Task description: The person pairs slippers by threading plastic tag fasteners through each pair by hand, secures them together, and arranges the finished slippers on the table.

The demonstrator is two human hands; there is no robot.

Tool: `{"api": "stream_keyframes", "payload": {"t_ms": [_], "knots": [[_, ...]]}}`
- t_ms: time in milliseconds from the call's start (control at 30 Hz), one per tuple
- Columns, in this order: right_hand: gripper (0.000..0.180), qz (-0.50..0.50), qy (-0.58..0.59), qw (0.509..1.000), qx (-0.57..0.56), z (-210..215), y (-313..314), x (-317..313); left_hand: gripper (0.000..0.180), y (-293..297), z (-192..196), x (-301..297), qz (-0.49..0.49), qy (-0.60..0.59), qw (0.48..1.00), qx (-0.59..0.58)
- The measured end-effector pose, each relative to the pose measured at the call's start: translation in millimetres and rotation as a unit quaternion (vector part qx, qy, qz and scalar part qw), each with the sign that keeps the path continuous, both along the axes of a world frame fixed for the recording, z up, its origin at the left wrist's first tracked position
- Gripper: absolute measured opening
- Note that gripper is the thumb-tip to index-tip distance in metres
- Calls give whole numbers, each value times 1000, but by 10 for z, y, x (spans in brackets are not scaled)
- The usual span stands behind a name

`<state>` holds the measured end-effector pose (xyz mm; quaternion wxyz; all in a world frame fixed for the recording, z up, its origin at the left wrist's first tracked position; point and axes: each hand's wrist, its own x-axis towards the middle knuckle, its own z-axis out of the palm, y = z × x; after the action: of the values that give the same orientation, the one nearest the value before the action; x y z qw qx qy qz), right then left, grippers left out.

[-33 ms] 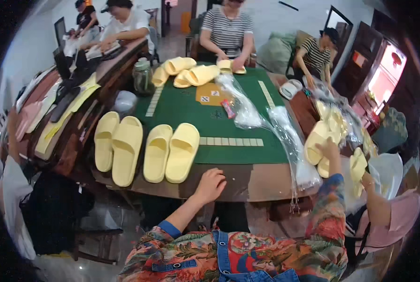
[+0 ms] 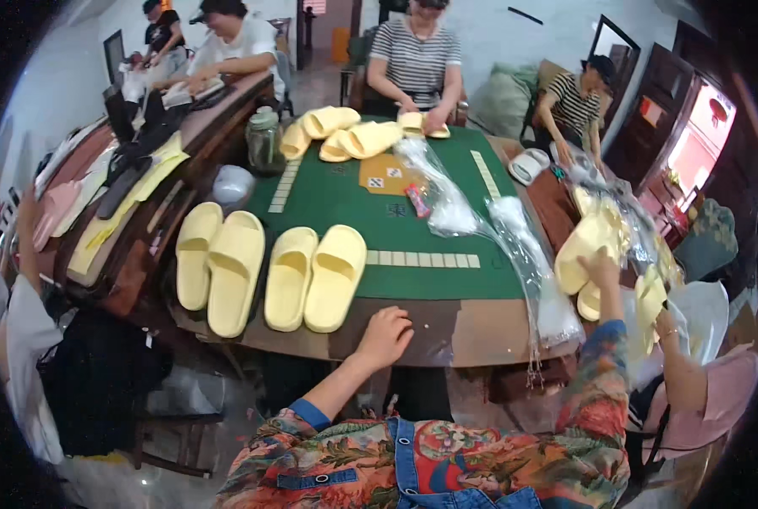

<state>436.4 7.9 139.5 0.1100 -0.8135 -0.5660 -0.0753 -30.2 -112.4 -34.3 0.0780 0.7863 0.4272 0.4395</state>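
Two pairs of pale yellow slippers, the left pair (image 2: 234, 276) and the right pair (image 2: 335, 280), lie side by side along the near left edge of the table. My left hand (image 2: 385, 336) rests on the brown table edge, just right of the nearer pair, with nothing in it and its fingers loosely extended. To the right, my right hand (image 2: 599, 270) grips a yellow slipper (image 2: 576, 250) at a heap of more yellow slippers. Part of that slipper is hidden behind my fingers.
Clear plastic bags (image 2: 536, 280) lie across the green mat (image 2: 328, 208). More slippers (image 2: 370, 138) sit at the far side, where a co-worker's hands (image 2: 434, 120) handle another pair. A glass jar (image 2: 263, 144) stands at the left. Another person's arm (image 2: 680, 365) reaches in from the right.
The whole view has shifted slightly. The slipper under my right hand is tilted a little differently. My left hand stays at the table edge.
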Motion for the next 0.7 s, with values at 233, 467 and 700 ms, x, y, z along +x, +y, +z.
{"api": "stream_keyframes", "payload": {"t_ms": [233,467,700], "knots": [[45,130,502,854,34,533,-433,-1183,55,-156,358,232,-14,-47,999,23],[40,62,787,588,-174,66,-1256,-2550,66,-410,809,218,-96,-265,955,87],[34,48,854,452,-252,-119,-1318,-2727,38,-62,806,-173,-43,-487,848,-206]]}}
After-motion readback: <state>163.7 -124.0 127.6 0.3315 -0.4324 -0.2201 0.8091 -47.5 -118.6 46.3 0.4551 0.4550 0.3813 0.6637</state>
